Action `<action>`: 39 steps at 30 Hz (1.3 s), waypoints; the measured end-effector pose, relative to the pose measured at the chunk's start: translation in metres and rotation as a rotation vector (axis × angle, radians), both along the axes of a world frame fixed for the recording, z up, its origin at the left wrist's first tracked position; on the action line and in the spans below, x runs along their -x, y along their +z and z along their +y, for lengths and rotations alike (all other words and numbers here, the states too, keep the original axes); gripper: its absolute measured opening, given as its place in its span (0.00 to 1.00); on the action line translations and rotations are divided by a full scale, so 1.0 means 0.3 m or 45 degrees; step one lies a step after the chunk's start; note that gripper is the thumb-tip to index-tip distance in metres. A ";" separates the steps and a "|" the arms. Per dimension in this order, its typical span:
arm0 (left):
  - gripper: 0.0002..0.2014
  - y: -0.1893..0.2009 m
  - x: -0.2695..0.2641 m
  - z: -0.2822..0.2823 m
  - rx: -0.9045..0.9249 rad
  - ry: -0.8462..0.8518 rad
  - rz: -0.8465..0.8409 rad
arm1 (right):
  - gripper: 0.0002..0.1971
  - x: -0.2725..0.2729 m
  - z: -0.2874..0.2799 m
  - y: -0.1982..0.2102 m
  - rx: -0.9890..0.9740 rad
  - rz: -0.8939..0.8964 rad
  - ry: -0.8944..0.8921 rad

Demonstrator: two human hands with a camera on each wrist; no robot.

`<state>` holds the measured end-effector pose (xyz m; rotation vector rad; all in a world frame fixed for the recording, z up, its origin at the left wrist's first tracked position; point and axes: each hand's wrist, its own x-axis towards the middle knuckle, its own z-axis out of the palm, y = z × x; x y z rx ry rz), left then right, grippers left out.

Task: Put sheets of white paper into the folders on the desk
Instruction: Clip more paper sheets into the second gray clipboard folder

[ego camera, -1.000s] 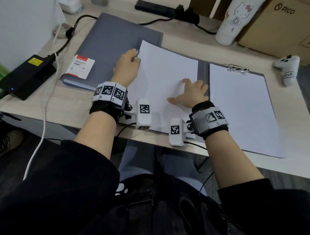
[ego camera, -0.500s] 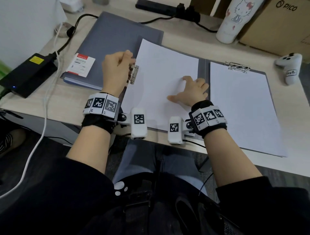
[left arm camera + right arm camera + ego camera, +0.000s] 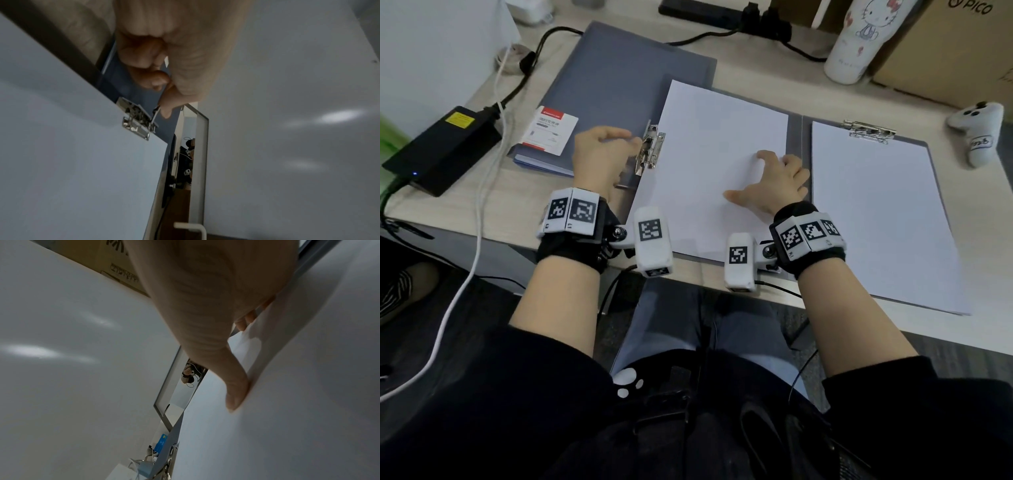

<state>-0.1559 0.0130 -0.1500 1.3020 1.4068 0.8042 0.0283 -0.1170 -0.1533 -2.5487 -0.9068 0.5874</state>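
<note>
Our left hand (image 3: 602, 154) pinches the clip (image 3: 651, 146) lever; our right hand (image 3: 774, 185), spread, presses the sheet (image 3: 709, 144) flat. Clamping looks unfinished; closing the folder (image 3: 795, 137) remains.

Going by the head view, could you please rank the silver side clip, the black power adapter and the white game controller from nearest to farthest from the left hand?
1. Silver side clip: beside the left hand.
2. Black power adapter: far left.
3. White game controller: far right edge.
</note>
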 end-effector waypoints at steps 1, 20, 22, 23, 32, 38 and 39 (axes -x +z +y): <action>0.07 0.002 0.005 0.002 0.042 -0.013 0.015 | 0.43 0.000 -0.001 -0.002 -0.004 0.002 0.001; 0.12 -0.009 0.003 -0.022 -0.203 -0.082 0.386 | 0.43 0.000 -0.005 0.008 0.059 -0.042 0.047; 0.10 -0.006 0.002 -0.034 -0.200 -0.088 0.369 | 0.43 0.002 -0.006 0.009 0.067 -0.059 0.052; 0.09 -0.006 0.002 -0.043 -0.206 -0.091 0.361 | 0.43 0.004 -0.008 0.009 0.067 -0.068 0.052; 0.15 0.010 0.105 -0.140 -0.332 0.062 0.423 | 0.41 0.042 -0.082 0.001 0.161 -0.130 0.223; 0.14 0.004 0.143 -0.235 -0.192 -0.216 0.590 | 0.46 0.093 -0.128 0.036 0.234 0.016 0.369; 0.13 0.003 0.139 -0.238 -0.144 -0.271 0.551 | 0.46 0.101 -0.138 0.044 0.227 0.039 0.381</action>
